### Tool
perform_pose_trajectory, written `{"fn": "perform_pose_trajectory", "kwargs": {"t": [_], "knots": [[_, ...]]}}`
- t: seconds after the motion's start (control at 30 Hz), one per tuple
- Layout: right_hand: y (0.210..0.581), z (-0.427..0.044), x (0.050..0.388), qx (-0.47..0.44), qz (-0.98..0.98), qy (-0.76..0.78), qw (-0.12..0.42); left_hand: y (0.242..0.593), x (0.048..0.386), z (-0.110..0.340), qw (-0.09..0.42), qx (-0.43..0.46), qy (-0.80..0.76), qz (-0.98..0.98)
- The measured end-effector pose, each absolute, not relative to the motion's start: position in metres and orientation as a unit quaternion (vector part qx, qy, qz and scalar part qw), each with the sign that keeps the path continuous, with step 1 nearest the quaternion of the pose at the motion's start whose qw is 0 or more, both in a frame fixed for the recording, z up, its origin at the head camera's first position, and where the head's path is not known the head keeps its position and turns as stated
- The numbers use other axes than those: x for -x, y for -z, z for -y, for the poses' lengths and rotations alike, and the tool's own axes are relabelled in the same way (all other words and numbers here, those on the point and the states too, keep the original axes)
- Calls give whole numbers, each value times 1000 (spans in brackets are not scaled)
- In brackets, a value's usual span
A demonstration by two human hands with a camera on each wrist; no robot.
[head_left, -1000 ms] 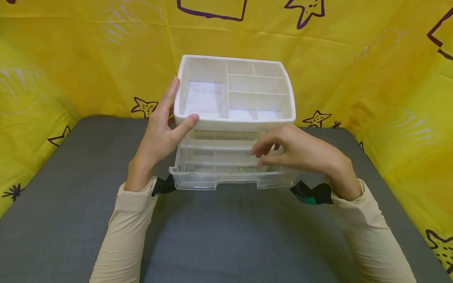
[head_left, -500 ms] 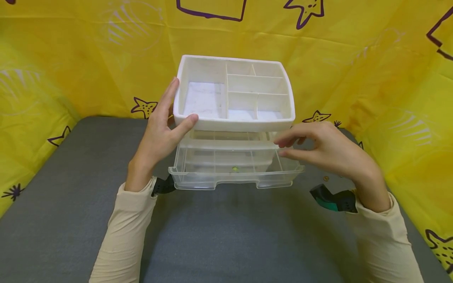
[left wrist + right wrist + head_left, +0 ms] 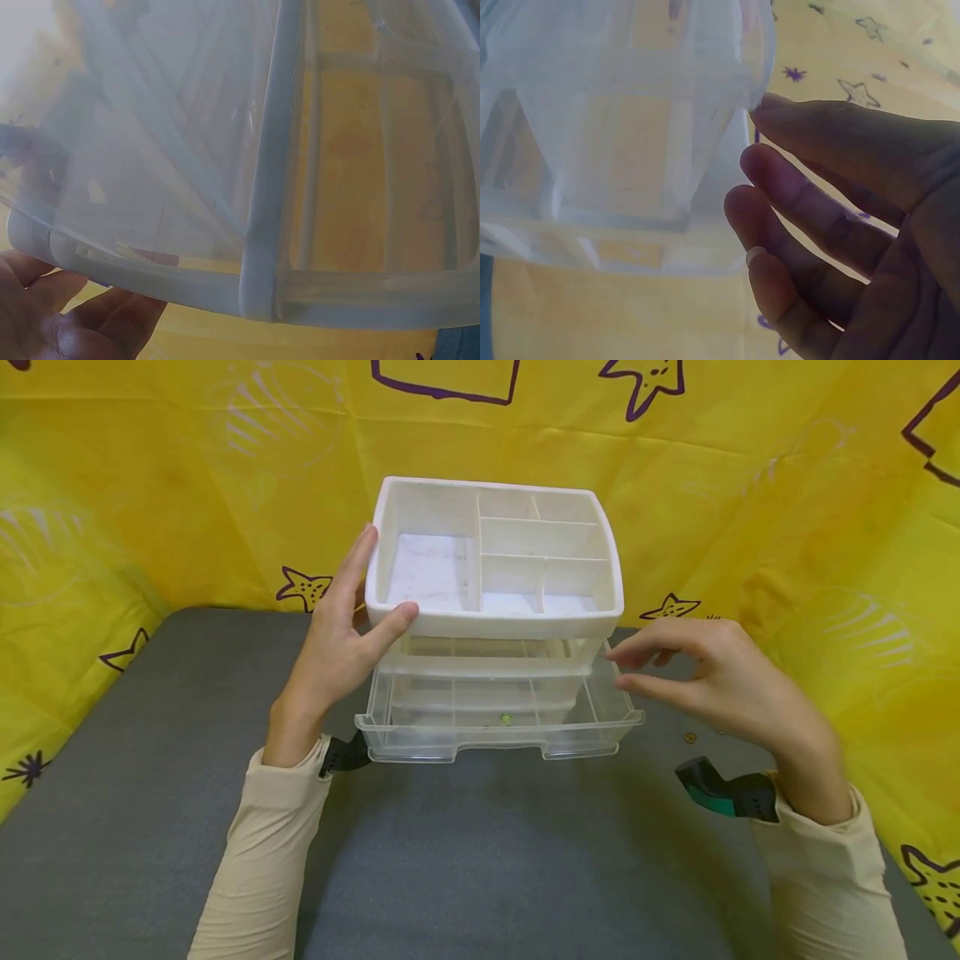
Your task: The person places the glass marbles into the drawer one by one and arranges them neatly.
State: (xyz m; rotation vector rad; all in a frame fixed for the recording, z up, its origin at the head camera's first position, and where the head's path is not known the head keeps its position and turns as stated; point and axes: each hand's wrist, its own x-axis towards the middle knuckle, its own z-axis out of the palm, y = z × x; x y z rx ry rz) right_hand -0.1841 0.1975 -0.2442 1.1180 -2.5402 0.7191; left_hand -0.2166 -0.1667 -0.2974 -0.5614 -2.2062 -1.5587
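Observation:
A white organizer (image 3: 495, 625) with a divided top tray stands on the table, its lower clear drawer (image 3: 502, 743) pulled out. My left hand (image 3: 330, 643) grips the left side of the top, thumb over the front rim, fingers along the side; the left wrist view shows those fingers (image 3: 112, 322) at the frame's edge. Beside the drawer's right side is my right hand (image 3: 720, 681), fingers and thumb parted with nothing seen between them. In the right wrist view the hand (image 3: 855, 225) is near the clear plastic (image 3: 630, 150); contact cannot be told. A small green thing (image 3: 506, 718) shows through the drawer.
On the grey table (image 3: 480, 860), right of the drawer, lies a small gold-coloured piece (image 3: 690, 737) with another tiny piece near it. A yellow patterned cloth (image 3: 225, 468) hangs behind and at both sides.
My right hand has moved rightward from over the drawer to beside its right side, uncovering the small pieces on the table. The green thing has shifted slightly. My left hand holds its place.

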Motion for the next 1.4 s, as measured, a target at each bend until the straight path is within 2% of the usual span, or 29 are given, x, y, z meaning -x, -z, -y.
{"fn": "perform_pose_trajectory", "kwargs": {"t": [1.03, 1.4], "knots": [[280, -241, 172, -308, 899, -287, 123, 298, 217, 167, 190, 200, 560, 781], [301, -261, 169, -255, 915, -287, 122, 298, 217, 166, 189, 203, 565, 777]]}}
